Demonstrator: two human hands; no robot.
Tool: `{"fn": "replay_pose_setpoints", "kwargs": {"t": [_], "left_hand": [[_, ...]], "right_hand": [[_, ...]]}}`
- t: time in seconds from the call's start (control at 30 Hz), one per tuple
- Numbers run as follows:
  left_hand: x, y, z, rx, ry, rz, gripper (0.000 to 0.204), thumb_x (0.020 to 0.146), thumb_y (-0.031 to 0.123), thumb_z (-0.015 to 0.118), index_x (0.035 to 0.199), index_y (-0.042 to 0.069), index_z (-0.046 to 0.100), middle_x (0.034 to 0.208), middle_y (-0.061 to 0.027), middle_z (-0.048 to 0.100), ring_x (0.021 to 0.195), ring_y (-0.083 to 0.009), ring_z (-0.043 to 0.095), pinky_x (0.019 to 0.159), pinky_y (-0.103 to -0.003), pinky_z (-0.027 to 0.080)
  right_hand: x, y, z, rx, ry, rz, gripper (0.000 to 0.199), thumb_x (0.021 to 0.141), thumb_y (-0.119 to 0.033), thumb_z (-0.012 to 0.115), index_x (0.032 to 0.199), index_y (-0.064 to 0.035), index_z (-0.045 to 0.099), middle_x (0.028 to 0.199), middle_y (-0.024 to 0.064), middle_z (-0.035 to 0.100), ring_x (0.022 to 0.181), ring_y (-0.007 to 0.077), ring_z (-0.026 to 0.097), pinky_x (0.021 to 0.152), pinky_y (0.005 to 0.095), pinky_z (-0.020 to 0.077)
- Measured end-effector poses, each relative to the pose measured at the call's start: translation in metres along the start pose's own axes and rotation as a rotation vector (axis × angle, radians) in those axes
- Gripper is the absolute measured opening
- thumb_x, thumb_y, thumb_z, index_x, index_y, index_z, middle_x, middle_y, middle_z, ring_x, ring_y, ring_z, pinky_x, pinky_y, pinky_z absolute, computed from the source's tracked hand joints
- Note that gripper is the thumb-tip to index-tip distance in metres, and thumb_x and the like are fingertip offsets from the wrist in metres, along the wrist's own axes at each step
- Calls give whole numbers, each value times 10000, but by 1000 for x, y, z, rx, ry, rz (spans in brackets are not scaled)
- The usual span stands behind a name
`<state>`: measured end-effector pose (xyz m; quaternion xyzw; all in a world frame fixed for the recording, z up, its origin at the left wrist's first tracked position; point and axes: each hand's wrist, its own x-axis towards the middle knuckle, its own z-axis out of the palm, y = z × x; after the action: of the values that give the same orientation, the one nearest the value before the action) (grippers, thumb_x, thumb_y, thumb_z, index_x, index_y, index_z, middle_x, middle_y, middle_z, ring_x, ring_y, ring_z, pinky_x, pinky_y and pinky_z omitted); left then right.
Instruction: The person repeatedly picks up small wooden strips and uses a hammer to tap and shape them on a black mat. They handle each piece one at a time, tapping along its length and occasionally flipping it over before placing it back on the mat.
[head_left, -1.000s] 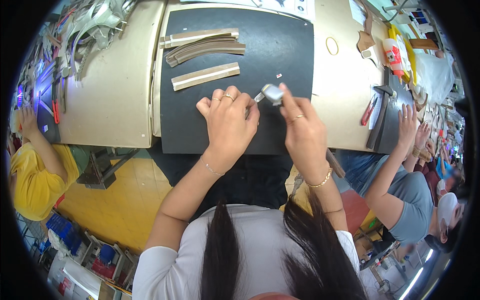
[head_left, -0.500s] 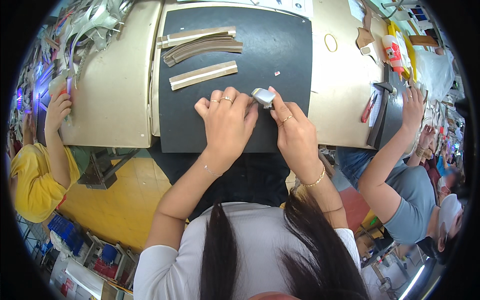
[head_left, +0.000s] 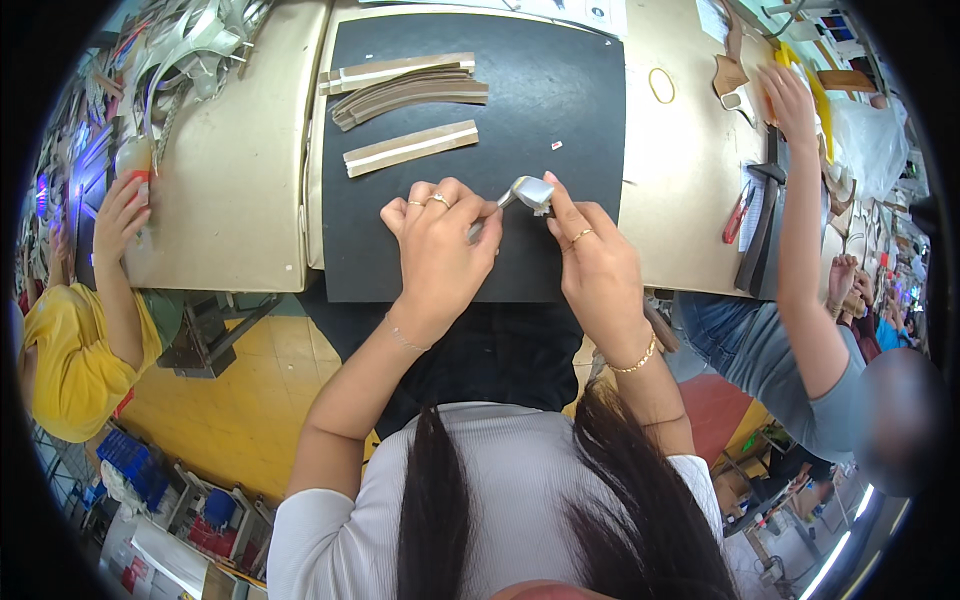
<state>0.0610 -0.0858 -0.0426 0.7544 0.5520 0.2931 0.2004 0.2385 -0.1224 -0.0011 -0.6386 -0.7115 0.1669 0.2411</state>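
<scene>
Over the near part of the black mat (head_left: pixel 560 80), a small silver-grey curved piece (head_left: pixel 530 190) is between my two hands; its exact kind I cannot tell. My left hand (head_left: pixel 438 245) pinches its narrow end, thumb against curled fingers. At the wider, shiny end, the forefinger of my right hand (head_left: pixel 598 262) presses the edge, with the other fingers bent below it. One brown strip with a pale centre band (head_left: pixel 412 150) lies just beyond my left hand. Farther back lies a fanned stack of brown strips (head_left: pixel 410 98).
A tiny red-and-white scrap (head_left: pixel 557 146) lies on the mat. To its right are a rubber band (head_left: pixel 661 86) and a red-handled cutter (head_left: pixel 736 215). A co-worker's arm (head_left: pixel 805 240) reaches over the table at right; another person's hand (head_left: pixel 122 215) holds a bottle at left.
My left hand has shifted slightly left, uncovering more of the piece's narrow end. My right hand has moved slightly right. The right co-worker's arm has reached farther across the table.
</scene>
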Motion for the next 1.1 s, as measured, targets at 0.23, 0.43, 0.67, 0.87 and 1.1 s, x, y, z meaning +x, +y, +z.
{"fn": "replay_pose_setpoints", "kwargs": {"t": [0.23,0.43,0.67,0.87,1.1], "left_hand": [[2,6,1,7,-12,-43,60,810,145,796,811,110,748,826,19,600,868,-196,535,864,-388,287],[2,8,2,30,-6,-56,68,801,149,796,799,105,743,830,16,612,857,-205,540,866,-394,286],[2,9,3,29,-8,-69,80,800,153,792,777,107,731,829,16,608,855,-206,537,868,-395,284],[2,9,4,29,-5,-67,86,795,146,788,768,111,714,833,12,602,867,-210,536,858,-403,286],[-2,7,5,37,14,-36,96,787,148,795,773,130,702,852,16,588,900,-212,537,850,-423,288]], "right_hand": [[1,-5,2,48,61,-47,525,925,-30,690,1437,-103,601,946,96,682,755,281,681,652,393,542],[0,-7,-6,94,126,-26,536,919,-1,689,1441,-84,596,965,111,690,771,289,687,671,389,549],[0,-6,4,77,52,-23,548,904,36,690,1435,-62,592,967,132,682,785,281,685,691,377,557],[-3,-10,5,33,-35,-48,560,898,41,692,1437,-73,590,971,130,682,794,277,685,698,375,561],[-7,-8,9,124,145,-81,534,922,-11,686,1440,-96,590,965,108,682,792,288,686,699,376,556]]}}
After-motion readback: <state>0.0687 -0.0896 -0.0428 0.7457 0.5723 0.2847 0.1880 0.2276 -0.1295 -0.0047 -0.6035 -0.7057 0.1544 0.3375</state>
